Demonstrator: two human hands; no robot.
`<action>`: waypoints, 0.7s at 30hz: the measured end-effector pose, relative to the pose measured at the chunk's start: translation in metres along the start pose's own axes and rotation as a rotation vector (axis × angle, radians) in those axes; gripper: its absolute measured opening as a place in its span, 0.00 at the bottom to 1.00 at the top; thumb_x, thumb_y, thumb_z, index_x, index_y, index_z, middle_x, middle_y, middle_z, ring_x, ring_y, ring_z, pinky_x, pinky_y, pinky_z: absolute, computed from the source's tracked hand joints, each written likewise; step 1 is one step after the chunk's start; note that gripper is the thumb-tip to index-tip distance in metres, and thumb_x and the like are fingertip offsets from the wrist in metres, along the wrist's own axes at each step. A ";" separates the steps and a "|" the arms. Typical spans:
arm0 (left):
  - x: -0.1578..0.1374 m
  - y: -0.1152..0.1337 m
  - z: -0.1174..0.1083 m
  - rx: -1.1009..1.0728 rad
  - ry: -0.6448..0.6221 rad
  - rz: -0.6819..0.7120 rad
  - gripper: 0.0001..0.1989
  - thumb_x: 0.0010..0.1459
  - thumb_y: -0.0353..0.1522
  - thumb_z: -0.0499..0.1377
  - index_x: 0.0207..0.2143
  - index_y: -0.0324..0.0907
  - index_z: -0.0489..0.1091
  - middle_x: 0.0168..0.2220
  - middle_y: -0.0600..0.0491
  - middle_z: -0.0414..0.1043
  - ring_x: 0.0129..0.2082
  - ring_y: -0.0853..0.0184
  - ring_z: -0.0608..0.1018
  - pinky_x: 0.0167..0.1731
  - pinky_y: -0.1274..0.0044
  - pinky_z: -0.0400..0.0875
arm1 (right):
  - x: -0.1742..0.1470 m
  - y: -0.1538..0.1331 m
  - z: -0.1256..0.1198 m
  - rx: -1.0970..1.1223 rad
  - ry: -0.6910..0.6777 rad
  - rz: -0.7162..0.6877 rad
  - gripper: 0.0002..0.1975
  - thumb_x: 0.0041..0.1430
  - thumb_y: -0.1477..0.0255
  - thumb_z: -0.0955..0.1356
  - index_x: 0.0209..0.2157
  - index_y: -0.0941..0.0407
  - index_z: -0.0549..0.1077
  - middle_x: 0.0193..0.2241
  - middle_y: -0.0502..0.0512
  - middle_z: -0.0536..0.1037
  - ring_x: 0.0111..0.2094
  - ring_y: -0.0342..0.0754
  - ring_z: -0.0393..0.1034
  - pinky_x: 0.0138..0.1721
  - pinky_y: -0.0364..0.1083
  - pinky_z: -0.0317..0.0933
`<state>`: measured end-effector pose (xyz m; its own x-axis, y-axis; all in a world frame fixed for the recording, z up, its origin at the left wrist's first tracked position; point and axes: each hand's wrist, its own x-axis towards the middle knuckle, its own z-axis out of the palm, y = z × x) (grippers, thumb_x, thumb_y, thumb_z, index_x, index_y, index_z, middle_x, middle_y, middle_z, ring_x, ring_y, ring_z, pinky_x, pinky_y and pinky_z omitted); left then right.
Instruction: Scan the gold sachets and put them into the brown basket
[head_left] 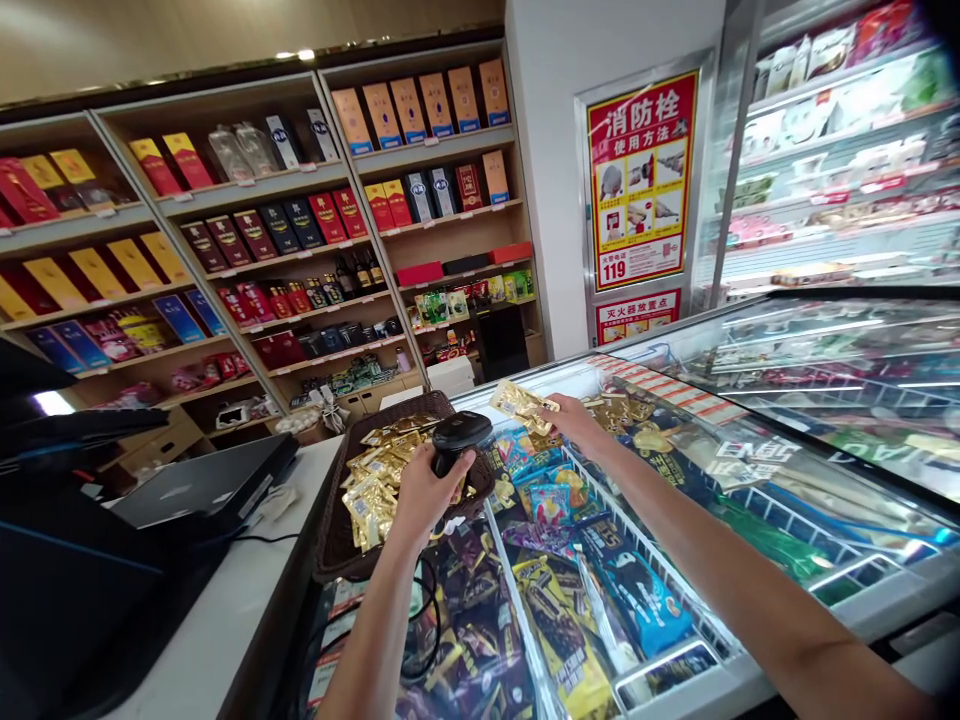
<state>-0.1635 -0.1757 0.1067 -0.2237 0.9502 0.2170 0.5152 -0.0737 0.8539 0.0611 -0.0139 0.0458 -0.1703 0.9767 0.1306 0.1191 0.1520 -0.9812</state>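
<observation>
My left hand is wrapped round the handle of a black barcode scanner, whose head points away to the right. Between the fingers of my right hand is a gold foil packet, held flat a little to the right of the scanner and apart from it. Under and beside my left hand stands a brown woven basket with many similar gold packets in it. Part of the basket is hidden by my left hand and the scanner. A black cable hangs in loops below my left wrist.
Below my arms lies a glass-topped freezer with wire baskets and wrapped ice creams. A white counter with a dark checkout machine is at left. Shelves of boxed bottles stand behind; a lit refrigerated case is at right.
</observation>
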 end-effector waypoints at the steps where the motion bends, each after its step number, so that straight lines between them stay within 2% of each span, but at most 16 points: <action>1: 0.000 -0.002 0.001 0.005 -0.014 0.012 0.24 0.49 0.53 0.64 0.31 0.41 0.69 0.23 0.57 0.66 0.19 0.68 0.72 0.20 0.76 0.65 | 0.000 -0.001 0.000 -0.001 0.002 0.000 0.07 0.57 0.66 0.67 0.34 0.55 0.72 0.29 0.54 0.79 0.31 0.49 0.74 0.29 0.43 0.65; 6: 0.000 -0.008 0.007 0.045 0.002 0.092 0.23 0.51 0.52 0.63 0.33 0.41 0.72 0.29 0.54 0.67 0.21 0.68 0.73 0.21 0.76 0.65 | 0.000 0.000 0.001 -0.006 -0.014 -0.009 0.07 0.56 0.65 0.69 0.33 0.55 0.73 0.30 0.55 0.79 0.29 0.49 0.73 0.28 0.43 0.65; 10: 0.001 -0.012 0.009 0.064 0.010 0.122 0.22 0.51 0.52 0.63 0.32 0.41 0.72 0.29 0.52 0.69 0.23 0.67 0.73 0.22 0.76 0.66 | -0.001 -0.001 0.002 -0.003 -0.017 0.025 0.07 0.56 0.66 0.69 0.33 0.55 0.73 0.28 0.54 0.79 0.29 0.49 0.73 0.29 0.43 0.65; 18: 0.002 -0.014 0.014 0.086 -0.045 0.103 0.25 0.53 0.53 0.61 0.35 0.39 0.73 0.36 0.50 0.67 0.22 0.69 0.74 0.22 0.76 0.68 | -0.005 -0.004 0.000 -0.014 -0.032 0.062 0.08 0.56 0.67 0.69 0.36 0.55 0.73 0.29 0.52 0.78 0.30 0.46 0.73 0.29 0.41 0.64; 21: 0.001 -0.012 0.014 0.100 -0.031 0.111 0.24 0.53 0.53 0.61 0.35 0.39 0.73 0.35 0.50 0.68 0.23 0.68 0.74 0.22 0.76 0.68 | 0.001 0.002 -0.001 -0.016 -0.018 0.059 0.08 0.56 0.67 0.69 0.36 0.56 0.73 0.28 0.52 0.78 0.29 0.46 0.73 0.29 0.41 0.64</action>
<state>-0.1582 -0.1696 0.0902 -0.1364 0.9469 0.2912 0.6155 -0.1493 0.7739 0.0624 -0.0123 0.0439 -0.1802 0.9811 0.0698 0.1450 0.0967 -0.9847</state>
